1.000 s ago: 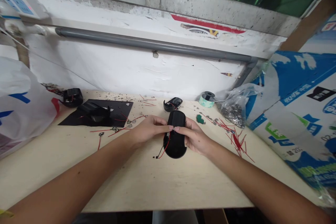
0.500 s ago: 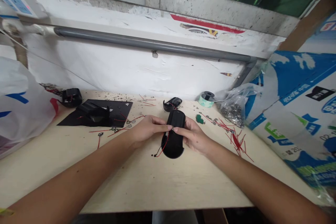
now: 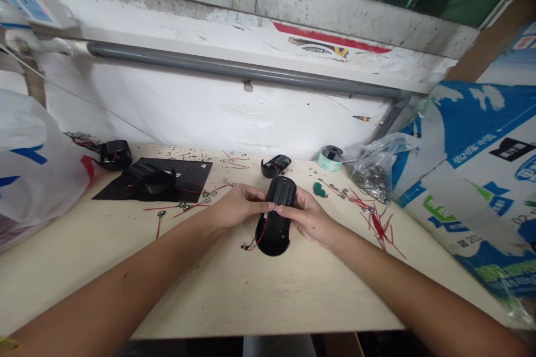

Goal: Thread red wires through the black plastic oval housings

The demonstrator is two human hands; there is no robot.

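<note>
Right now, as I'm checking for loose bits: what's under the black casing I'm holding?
A red wire trails from the black casing onto the table; the patch directly beneath is covered.

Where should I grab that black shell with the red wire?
Probably by its two long sides, coming in from left and right, as the left hand and right hand do. The black shell is long, narrow and rounded, and a red wire trails off its near left edge, so mind that.

Black casing with a red wire; pale beige worktop; black mat; red wires; green tape roll.
</note>
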